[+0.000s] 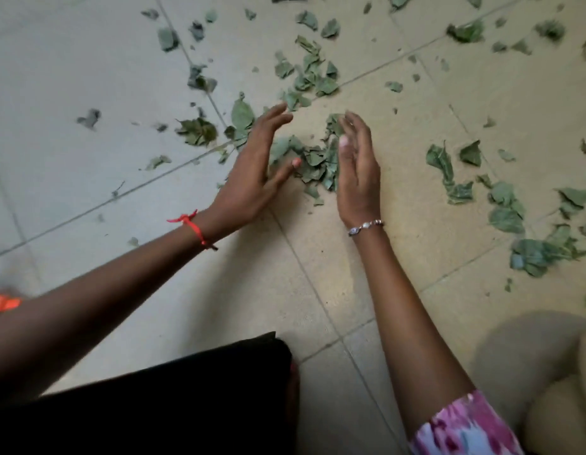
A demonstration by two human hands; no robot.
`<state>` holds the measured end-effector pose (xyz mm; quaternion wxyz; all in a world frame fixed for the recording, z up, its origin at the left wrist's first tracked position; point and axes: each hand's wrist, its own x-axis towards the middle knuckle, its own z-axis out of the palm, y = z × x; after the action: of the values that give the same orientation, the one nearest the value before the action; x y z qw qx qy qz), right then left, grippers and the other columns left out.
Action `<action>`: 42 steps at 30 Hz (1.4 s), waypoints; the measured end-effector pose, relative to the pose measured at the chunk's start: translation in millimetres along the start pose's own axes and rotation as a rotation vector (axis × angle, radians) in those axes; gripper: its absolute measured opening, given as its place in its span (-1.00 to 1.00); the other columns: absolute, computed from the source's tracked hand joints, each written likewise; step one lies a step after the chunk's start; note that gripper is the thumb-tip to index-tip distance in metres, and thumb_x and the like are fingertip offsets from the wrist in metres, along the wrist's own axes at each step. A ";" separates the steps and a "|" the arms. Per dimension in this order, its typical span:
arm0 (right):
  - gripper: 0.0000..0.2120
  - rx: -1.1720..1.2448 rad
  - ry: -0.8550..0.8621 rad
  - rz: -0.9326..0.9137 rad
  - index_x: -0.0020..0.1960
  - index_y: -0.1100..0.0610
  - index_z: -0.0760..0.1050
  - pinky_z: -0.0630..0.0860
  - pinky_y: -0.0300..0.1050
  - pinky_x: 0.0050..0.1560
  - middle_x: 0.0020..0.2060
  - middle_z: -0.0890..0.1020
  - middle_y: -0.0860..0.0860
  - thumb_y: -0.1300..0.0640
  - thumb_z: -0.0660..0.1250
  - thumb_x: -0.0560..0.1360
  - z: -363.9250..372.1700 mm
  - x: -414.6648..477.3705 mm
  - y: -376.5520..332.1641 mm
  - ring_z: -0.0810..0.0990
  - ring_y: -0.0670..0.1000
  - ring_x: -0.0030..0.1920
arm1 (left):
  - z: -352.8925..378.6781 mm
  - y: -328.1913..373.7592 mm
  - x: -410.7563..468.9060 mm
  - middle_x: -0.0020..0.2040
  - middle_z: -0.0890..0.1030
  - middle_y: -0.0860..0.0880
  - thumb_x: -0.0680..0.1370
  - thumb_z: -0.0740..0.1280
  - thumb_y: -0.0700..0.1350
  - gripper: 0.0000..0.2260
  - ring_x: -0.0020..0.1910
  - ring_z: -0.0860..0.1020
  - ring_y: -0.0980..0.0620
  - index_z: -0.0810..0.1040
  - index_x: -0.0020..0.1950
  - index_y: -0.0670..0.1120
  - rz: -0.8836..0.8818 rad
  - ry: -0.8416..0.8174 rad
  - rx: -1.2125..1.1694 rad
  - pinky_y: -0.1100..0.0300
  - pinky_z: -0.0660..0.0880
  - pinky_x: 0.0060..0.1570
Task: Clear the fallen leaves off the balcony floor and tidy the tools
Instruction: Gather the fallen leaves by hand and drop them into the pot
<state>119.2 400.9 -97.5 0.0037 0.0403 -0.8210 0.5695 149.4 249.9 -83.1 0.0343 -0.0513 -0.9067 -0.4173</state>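
Observation:
A small heap of dry green leaves (pixel 313 160) lies on the pale tiled floor (pixel 88 93) between my two hands. My left hand (pixel 255 169), with a red thread at the wrist, stands on edge left of the heap, fingers straight and spread, thumb touching the leaves. My right hand (pixel 357 165), with a silver bracelet, stands on edge against the heap's right side, fingers straight. Neither hand holds anything. More leaves lie scattered beyond the heap (pixel 309 68) and to the right (pixel 508 208).
Loose leaf bits are spread over the far and right tiles, with a cluster at the right edge (pixel 544 254). A black cloth-covered knee (pixel 173 395) fills the lower left. An orange object (pixel 4 302) shows at the left edge. A beige rounded shape (pixel 567 405) sits lower right.

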 end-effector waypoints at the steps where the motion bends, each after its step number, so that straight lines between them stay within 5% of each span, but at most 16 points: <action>1: -0.47 -0.100 -0.050 -0.060 0.44 0.26 0.19 0.23 -0.24 0.40 0.41 0.31 0.19 -0.02 0.10 0.57 1.0 -7.3 -0.6 0.26 -0.02 0.42 | -6.9 -1.9 -11.5 0.48 0.22 -0.11 0.60 0.24 -0.09 -0.58 0.46 0.21 0.04 0.27 0.41 -0.18 -0.027 0.043 0.007 0.26 0.17 0.42; 3: -0.26 -0.460 -0.153 -0.266 0.49 0.18 0.10 -0.09 0.02 0.50 0.49 0.13 0.19 -0.22 0.16 0.47 4.1 -23.0 -1.5 0.00 0.11 0.51 | -20.9 -13.6 -36.0 0.48 0.23 -0.10 0.61 0.21 -0.08 -0.61 0.46 0.21 0.05 0.29 0.40 -0.17 -0.067 0.101 0.036 0.28 0.16 0.41; 7: -0.09 -0.779 -0.332 -0.537 0.51 0.08 0.00 -0.39 0.06 0.43 0.51 0.04 0.15 -0.43 0.14 0.35 27.4 -60.2 -6.6 -0.14 0.02 0.50 | -41.3 -38.2 -69.3 0.48 0.22 -0.16 0.61 0.16 -0.05 -0.57 0.49 0.16 -0.05 0.26 0.42 -0.22 -0.188 0.212 0.103 0.04 0.13 0.47; 11: -0.26 -1.023 -0.436 -0.583 0.50 0.03 0.06 -0.34 0.12 0.41 0.51 0.10 0.08 -0.36 -0.06 0.46 56.9 -67.5 0.5 -0.05 -0.01 0.49 | -41.4 -48.6 -98.2 0.51 0.15 -0.18 0.58 0.11 0.07 -0.46 0.52 0.07 -0.12 0.19 0.45 -0.22 -0.341 0.212 0.189 -0.12 0.05 0.48; 16: -0.47 -1.225 -0.358 -0.542 0.52 0.02 -0.21 -0.49 0.11 0.31 0.51 -0.23 -0.02 -0.12 -0.19 0.62 66.8 -11.9 -4.9 -0.25 -0.06 0.50 | -40.9 -55.7 -118.4 0.56 0.00 -0.08 0.54 0.01 0.21 -0.38 0.54 -0.11 -0.05 0.14 0.49 -0.14 -0.337 0.162 0.338 -0.02 -0.20 0.46; 20: -0.46 -1.102 -0.388 -0.547 0.53 0.03 -0.18 -0.51 0.08 0.33 0.52 -0.21 -0.02 -0.09 -0.12 0.62 71.7 -8.9 -16.8 -0.24 -0.06 0.50 | -41.9 -56.5 -127.5 0.56 -0.12 -0.15 0.53 -0.07 0.27 -0.27 0.53 -0.20 -0.08 -0.04 0.54 -0.18 -0.614 0.275 0.562 0.00 -0.31 0.43; 24: -0.43 -0.946 -0.333 -0.562 0.53 0.08 -0.04 -0.40 0.01 0.40 0.53 -0.05 0.01 -0.13 -0.11 0.59 78.5 -32.7 -9.7 -0.14 -0.09 0.50 | -31.8 -56.8 -128.9 0.53 -0.22 -0.22 0.49 -0.13 0.31 -0.18 0.51 -0.26 -0.14 -0.21 0.51 -0.27 -0.848 0.285 0.501 -0.09 -0.30 0.44; 27: -0.45 -0.820 -0.239 -0.525 0.51 0.14 0.09 -0.26 0.01 0.46 0.52 0.07 0.04 -0.08 -0.04 0.58 81.1 -36.2 -8.1 -0.04 -0.05 0.51 | -25.6 -60.2 -121.7 0.52 -0.28 -0.18 0.52 -0.17 0.31 -0.21 0.50 -0.31 -0.08 -0.27 0.50 -0.25 -0.701 0.190 0.552 -0.01 -0.36 0.42; 31: -0.51 -0.734 -0.103 -0.494 0.43 0.20 0.23 -0.18 -0.01 0.46 0.49 0.17 0.12 -0.01 0.02 0.58 77.7 -33.7 -7.6 0.02 0.01 0.49 | -27.1 -58.7 -88.0 0.52 -0.26 -0.04 0.54 -0.19 0.26 -0.34 0.49 -0.30 0.10 -0.24 0.51 -0.08 -0.240 -0.037 0.500 0.01 -0.26 0.49; 33: -0.54 -0.694 -0.055 -0.474 0.40 0.20 0.25 -0.18 -0.04 0.46 0.48 0.20 0.13 0.01 0.04 0.58 77.2 -33.6 -6.1 0.04 0.04 0.49 | -35.9 -60.6 -67.9 0.54 -0.19 -0.01 0.56 -0.10 0.22 -0.38 0.51 -0.23 0.12 -0.15 0.53 -0.04 -0.160 0.048 0.411 0.05 -0.29 0.48; 37: -0.55 -0.656 -0.029 -0.457 0.38 0.20 0.26 -0.13 -0.03 0.47 0.46 0.22 0.14 0.00 0.04 0.58 78.5 -33.9 -5.2 0.07 0.05 0.49 | -69.5 -87.3 -50.8 0.56 -0.11 -0.13 0.63 0.01 0.12 -0.43 0.53 -0.17 -0.04 -0.03 0.55 -0.13 -0.485 0.469 0.531 0.00 -0.32 0.44; 40: -0.56 -0.656 -0.035 -0.461 0.38 0.19 0.24 -0.06 0.00 0.47 0.46 0.23 0.15 -0.02 0.03 0.58 79.0 -33.9 -4.8 0.09 0.06 0.49 | -92.4 -112.8 -44.1 0.55 -0.10 -0.21 0.63 -0.03 0.14 -0.39 0.53 -0.16 -0.12 -0.05 0.54 -0.22 -0.821 0.478 0.480 -0.12 -0.23 0.47; 42: -0.56 -0.648 -0.032 -0.458 0.38 0.19 0.24 -0.04 0.00 0.48 0.46 0.24 0.14 -0.02 0.02 0.59 79.8 -33.4 -4.2 0.10 0.06 0.49 | -91.4 -118.1 -37.9 0.55 0.01 -0.21 0.63 -0.05 0.14 -0.41 0.54 -0.05 -0.11 0.04 0.53 -0.23 -0.772 0.413 0.453 -0.09 -0.15 0.49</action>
<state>156.0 326.8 -123.3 0.1303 0.2278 -0.9280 0.2647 174.5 101.6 -116.7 0.0663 0.3808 -0.9018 -0.1932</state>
